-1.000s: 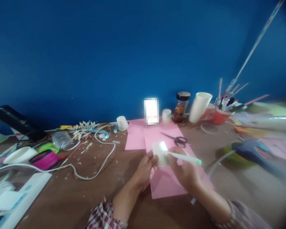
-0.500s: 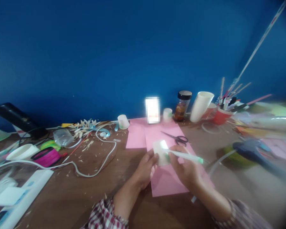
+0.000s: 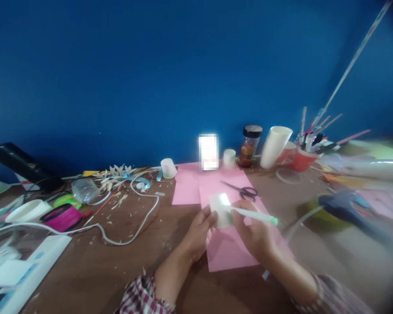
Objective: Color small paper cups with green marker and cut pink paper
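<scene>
White cup (image 3: 220,219), small and marked with green, is held over the pink sheets (image 3: 231,255) on the counter (image 3: 94,270); from the head camera I cannot tell whether its lower edge rests on the paper or hangs clear. My left hand (image 3: 199,233) grips it by the near left side. My right hand (image 3: 257,233) is closed on a white pen (image 3: 258,216) with a pale green end, aimed at the cup's wall; fingers hide the tip, so I cannot say whether it touches.

What worries me most is the cup turning: it looks thin and smooth, and I judge that uneven pressure from the pen against a light left-hand hold could roll it. Squeezing too firmly could dent the wall instead. If the pen is inking, a thumb dragged over a wet line could smear it, and a slip could mark the paper beneath. Black scissors (image 3: 239,189) lie just beyond my right hand, so a careless forward reach might knock them. That blurred blue tool (image 3: 340,203) farther right is too unclear for me to judge.
</scene>
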A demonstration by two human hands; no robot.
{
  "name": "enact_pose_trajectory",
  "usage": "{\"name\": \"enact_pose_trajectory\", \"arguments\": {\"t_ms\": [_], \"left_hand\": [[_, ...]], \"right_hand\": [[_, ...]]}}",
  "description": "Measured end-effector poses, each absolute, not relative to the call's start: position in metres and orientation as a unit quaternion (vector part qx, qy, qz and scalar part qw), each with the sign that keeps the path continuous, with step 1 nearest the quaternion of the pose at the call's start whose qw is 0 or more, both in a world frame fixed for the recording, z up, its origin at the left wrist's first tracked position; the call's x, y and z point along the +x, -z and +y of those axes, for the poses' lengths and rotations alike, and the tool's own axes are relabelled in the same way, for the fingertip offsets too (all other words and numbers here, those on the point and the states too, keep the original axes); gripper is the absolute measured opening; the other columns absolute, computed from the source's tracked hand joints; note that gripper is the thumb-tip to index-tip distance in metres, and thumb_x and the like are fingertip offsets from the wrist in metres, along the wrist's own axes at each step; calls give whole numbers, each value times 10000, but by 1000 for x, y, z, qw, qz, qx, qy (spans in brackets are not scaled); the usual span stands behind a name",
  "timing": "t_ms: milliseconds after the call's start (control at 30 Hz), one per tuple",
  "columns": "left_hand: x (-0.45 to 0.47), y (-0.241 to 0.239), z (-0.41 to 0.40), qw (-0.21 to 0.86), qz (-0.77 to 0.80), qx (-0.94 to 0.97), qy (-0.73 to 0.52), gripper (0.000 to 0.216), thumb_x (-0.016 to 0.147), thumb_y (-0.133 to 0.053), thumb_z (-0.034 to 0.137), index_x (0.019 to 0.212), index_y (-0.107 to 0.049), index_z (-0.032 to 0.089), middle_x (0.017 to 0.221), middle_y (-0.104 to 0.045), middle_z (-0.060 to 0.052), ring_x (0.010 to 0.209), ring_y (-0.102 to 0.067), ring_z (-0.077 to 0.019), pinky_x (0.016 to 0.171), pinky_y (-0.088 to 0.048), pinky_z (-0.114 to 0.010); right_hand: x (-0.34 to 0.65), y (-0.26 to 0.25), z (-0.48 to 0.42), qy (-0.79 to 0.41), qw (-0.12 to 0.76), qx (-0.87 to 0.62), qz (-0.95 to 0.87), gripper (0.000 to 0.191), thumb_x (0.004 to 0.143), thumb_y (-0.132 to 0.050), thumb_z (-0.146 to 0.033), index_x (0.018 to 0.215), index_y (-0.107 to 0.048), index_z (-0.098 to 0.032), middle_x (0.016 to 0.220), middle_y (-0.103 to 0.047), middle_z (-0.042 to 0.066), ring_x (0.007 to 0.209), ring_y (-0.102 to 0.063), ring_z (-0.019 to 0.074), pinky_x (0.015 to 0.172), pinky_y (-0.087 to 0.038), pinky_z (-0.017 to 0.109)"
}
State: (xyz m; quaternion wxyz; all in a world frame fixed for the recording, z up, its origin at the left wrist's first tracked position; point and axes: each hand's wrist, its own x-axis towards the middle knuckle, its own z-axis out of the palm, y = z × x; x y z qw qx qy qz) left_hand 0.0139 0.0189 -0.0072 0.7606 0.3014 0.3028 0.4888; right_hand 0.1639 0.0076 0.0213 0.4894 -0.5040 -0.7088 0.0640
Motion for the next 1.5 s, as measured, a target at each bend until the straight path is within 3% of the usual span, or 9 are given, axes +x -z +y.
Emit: {"name": "enact_pose_trajectory", "arguments": {"t_ms": [667,1500], "left_hand": [[15,5,18,765,298,287,-494,388,774,-695,297,1130,-601,176,1119,-663,-109,1102,-580,-256,995,-384,-391],[15,3,18,764,310,283,-490,414,755,-714,298,1130,-599,163,1118,-662,-116,1101,-578,-258,967,-398,-371]], "right_hand": [[164,-17,9,-103,498,-493,-706,111,895,-468,-257,841,-549,-203,741,-621,18,645,-592,148,570,-481,239],[165,-19,8,-65,502,-484,-714,90,890,-475,-226,845,-546,-191,732,-625,17,626,-594,137,583,-481,221]]}}
